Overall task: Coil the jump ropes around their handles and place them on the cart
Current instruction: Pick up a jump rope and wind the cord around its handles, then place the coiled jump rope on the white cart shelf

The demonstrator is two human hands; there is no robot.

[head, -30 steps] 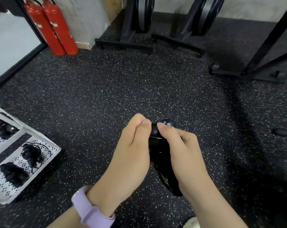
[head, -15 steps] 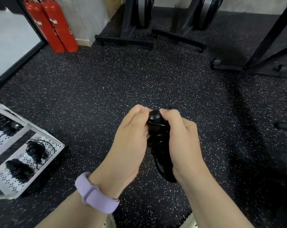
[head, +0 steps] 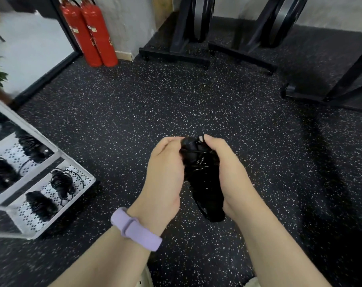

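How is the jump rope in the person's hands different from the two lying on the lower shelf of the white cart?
The held jump rope is gripped between the left hand and right hand, above the floor; the cart ropes rest untouched on the perforated shelf. The held one looks tightly bundled, while one cart rope has loose loops sticking out. All are black and coiled.

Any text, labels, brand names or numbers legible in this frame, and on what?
No text can be read.
Left fire extinguisher: small label on the body, too blurred to read.
Right fire extinguisher: small label and faint markings, too blurred to read.
Jump rope, wristband, cart: no lettering visible.
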